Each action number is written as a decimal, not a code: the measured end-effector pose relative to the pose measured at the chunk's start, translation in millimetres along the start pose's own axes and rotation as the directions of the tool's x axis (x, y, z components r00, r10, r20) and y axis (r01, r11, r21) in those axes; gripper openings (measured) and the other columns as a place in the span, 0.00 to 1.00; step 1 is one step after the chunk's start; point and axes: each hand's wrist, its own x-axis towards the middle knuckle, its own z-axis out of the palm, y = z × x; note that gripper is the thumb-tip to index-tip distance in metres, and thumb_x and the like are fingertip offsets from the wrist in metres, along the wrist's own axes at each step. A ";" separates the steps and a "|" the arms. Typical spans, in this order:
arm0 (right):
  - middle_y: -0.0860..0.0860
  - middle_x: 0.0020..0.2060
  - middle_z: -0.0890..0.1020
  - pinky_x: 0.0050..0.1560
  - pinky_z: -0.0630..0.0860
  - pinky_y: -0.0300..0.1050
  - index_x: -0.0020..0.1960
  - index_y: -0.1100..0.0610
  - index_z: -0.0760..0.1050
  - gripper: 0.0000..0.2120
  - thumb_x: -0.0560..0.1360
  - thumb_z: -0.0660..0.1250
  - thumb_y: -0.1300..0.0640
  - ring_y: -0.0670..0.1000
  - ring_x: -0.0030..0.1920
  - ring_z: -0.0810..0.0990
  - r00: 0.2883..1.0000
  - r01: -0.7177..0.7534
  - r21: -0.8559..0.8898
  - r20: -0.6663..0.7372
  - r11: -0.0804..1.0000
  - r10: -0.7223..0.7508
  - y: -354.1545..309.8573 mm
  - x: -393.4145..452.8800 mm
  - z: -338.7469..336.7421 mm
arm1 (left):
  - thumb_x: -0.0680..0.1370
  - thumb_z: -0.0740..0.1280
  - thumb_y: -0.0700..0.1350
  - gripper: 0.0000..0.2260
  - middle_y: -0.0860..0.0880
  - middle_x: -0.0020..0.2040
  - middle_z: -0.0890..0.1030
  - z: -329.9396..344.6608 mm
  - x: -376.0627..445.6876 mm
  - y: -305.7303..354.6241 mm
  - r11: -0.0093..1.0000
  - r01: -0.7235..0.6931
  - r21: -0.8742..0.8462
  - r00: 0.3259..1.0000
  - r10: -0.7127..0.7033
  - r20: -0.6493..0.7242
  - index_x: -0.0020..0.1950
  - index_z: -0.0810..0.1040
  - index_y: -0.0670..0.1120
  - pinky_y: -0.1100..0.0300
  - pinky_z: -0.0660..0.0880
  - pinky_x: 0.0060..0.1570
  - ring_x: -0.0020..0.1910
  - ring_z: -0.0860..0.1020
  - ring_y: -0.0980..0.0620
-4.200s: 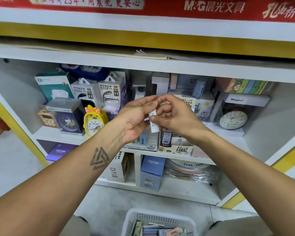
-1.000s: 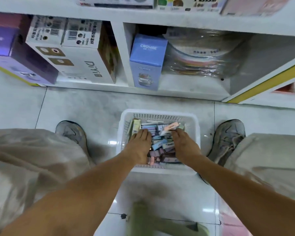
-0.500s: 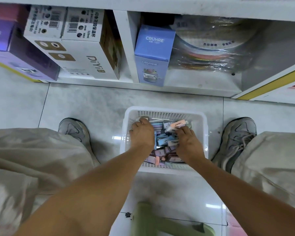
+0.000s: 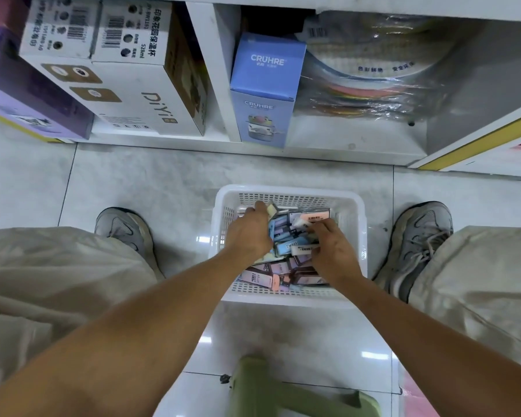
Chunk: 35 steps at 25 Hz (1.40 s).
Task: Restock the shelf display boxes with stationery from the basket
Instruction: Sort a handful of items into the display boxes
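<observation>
A white plastic basket (image 4: 289,194) sits on the floor between my feet, filled with several small pastel stationery packs (image 4: 278,267). My left hand (image 4: 248,233) reaches into its far left corner and pinches a pale yellow pack (image 4: 272,209) at the fingertips. My right hand (image 4: 333,249) is in the right half of the pile. Its fingers curl onto a small white eraser (image 4: 301,223), just below a peach pack (image 4: 316,216). The shelf display boxes are out of view.
The bottom shelf holds a white DiYi carton (image 4: 139,94), a purple box (image 4: 33,94), a blue CRUHRE box (image 4: 263,94) and plastic-wrapped coloured rolls (image 4: 370,85). My grey shoes (image 4: 415,242) flank the basket. A green stool (image 4: 286,395) stands near me.
Earlier both hands held a white item up at the shelf. They then dropped into the basket; in the last second my left hand slid to the far left corner and my right hand dug in.
</observation>
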 end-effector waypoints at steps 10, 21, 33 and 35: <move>0.55 0.64 0.74 0.61 0.77 0.54 0.66 0.61 0.73 0.27 0.68 0.65 0.75 0.60 0.61 0.77 0.994 0.024 0.083 0.103 0.996 -0.032 4.2 -11.0 -13.7 | 0.70 0.76 0.48 0.34 0.39 0.65 0.67 19.3 -19.8 35.2 0.898 -0.305 0.318 0.925 0.199 0.325 0.71 0.65 0.42 0.44 0.72 0.61 0.66 0.65 0.39; 0.56 0.65 0.73 0.61 0.77 0.54 0.68 0.62 0.73 0.32 0.65 0.63 0.77 0.60 0.62 0.77 0.999 -0.030 0.135 0.022 0.990 0.027 5.5 -13.9 -7.0 | 0.67 0.75 0.35 0.41 0.40 0.66 0.68 32.6 -0.8 44.1 0.923 -0.189 0.335 0.952 0.089 0.294 0.75 0.57 0.44 0.41 0.76 0.54 0.67 0.68 0.39; 0.56 0.59 0.75 0.51 0.75 0.46 0.63 0.62 0.74 0.23 0.69 0.67 0.72 0.59 0.54 0.78 0.994 -0.051 0.252 -0.084 0.966 0.074 -2.5 -6.5 -14.5 | 0.65 0.78 0.41 0.35 0.47 0.55 0.80 1.1 4.2 2.8 0.995 -0.097 -0.014 0.946 0.096 0.310 0.69 0.67 0.47 0.54 0.79 0.48 0.51 0.79 0.47; 0.55 0.60 0.74 0.49 0.74 0.47 0.63 0.61 0.73 0.23 0.70 0.67 0.71 0.60 0.55 0.77 0.993 -0.094 0.191 -0.049 0.977 0.106 -4.0 -5.7 -10.5 | 0.64 0.79 0.39 0.31 0.49 0.52 0.80 -8.6 3.4 -8.4 0.988 0.003 -0.157 0.936 0.053 0.348 0.64 0.71 0.47 0.55 0.80 0.46 0.49 0.80 0.49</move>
